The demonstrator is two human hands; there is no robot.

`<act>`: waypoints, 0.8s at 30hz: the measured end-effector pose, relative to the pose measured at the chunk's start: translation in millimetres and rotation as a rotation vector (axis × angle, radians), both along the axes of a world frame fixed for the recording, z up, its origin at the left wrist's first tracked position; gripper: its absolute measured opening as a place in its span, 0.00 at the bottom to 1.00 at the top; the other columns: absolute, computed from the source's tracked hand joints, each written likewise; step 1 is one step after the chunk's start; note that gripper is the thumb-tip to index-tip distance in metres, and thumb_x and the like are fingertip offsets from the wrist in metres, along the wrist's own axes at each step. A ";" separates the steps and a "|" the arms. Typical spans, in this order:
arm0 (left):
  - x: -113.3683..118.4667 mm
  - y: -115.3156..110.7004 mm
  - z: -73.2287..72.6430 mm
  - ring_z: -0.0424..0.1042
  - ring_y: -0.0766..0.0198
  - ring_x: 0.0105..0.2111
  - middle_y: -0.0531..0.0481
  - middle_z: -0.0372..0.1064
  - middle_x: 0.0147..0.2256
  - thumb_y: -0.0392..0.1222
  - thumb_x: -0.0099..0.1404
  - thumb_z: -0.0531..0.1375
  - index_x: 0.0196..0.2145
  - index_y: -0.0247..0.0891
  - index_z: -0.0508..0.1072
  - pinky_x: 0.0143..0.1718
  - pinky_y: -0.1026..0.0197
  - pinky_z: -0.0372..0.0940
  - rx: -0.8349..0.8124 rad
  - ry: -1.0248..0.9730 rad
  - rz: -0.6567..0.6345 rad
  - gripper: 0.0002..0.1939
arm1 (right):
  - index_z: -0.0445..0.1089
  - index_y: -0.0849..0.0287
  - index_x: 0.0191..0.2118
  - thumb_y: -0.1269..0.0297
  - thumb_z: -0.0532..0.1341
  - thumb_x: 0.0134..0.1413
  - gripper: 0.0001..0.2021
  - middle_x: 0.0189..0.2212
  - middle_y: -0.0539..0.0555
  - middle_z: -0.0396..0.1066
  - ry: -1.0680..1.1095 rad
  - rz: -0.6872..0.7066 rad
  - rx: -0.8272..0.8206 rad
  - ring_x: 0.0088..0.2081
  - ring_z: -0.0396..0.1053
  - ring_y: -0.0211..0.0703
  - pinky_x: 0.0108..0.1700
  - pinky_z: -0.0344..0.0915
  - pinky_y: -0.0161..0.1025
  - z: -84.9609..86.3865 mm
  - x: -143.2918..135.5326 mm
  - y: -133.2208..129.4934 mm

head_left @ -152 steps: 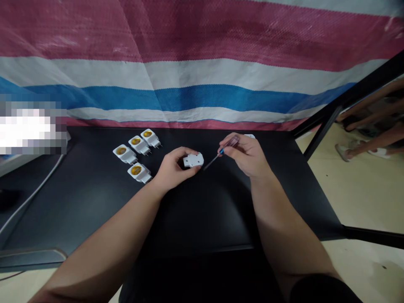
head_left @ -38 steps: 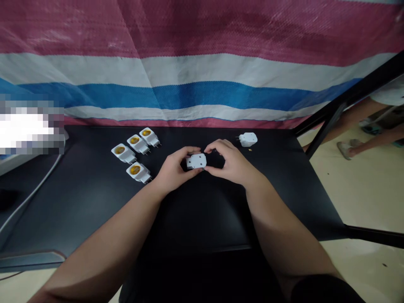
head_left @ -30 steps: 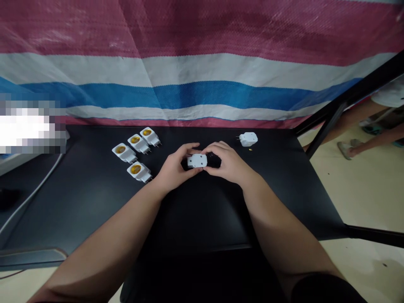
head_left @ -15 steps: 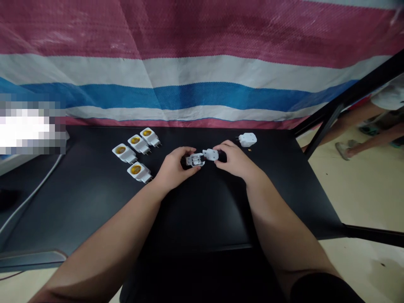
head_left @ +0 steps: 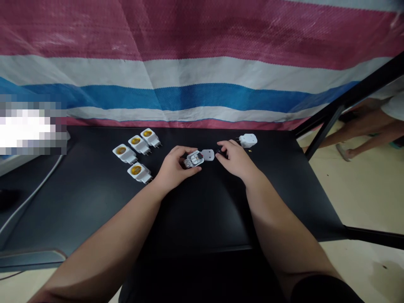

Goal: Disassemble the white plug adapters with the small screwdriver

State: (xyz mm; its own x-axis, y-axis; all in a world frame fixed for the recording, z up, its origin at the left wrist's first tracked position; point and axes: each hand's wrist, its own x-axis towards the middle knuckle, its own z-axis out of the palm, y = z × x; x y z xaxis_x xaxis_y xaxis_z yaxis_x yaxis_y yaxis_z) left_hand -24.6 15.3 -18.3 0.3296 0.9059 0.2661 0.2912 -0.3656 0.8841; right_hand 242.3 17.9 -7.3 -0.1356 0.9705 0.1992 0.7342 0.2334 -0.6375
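My left hand (head_left: pixel 175 167) is closed around an opened white plug-in lamp socket (head_left: pixel 195 158), its inner metal parts facing up. Against the right end of that socket lies a flat white cover piece (head_left: pixel 208 155) with small holes; whether they are joined, I cannot tell. Just right of the cover, my right hand (head_left: pixel 235 158) has its thumb and fingers apart and touches nothing that I can make out. Beyond it a white plug piece (head_left: pixel 248 140) rests with its prongs to the left. A tiny brass-coloured bit (head_left: pixel 250 151) lies in front of that piece.
Several white plug-in lamp sockets (head_left: pixel 139 144) with yellow-gold round openings lie on the black table (head_left: pixel 202 210) at left. A white cable (head_left: pixel 34 191) runs along the far left. Behind hangs a striped sheet (head_left: pixel 189 97). Past the black metal frame (head_left: pixel 328 122) a person's legs show.
My right hand has let go of the white cover piece and drawn slightly right, with its fingers parted. The socket in my left hand has tilted a little.
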 end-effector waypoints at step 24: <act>1.3 -4.0 8.2 0.84 0.62 0.41 0.49 0.81 0.42 0.35 0.61 0.79 0.57 0.40 0.78 0.45 0.60 0.84 -0.573 -0.556 -0.269 0.28 | 0.75 0.50 0.58 0.73 0.64 0.68 0.17 0.51 0.55 0.76 0.236 0.431 0.172 0.47 0.77 0.47 0.53 0.79 0.49 28.0 -23.9 -20.9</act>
State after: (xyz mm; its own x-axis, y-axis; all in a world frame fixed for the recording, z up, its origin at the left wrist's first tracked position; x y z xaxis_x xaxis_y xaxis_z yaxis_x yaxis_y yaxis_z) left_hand -23.4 11.3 -10.2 0.5108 0.8594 -0.0233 -0.2740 0.1884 0.9431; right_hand 218.5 -3.0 20.8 -0.4479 0.7870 0.4243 0.3890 0.5988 -0.7001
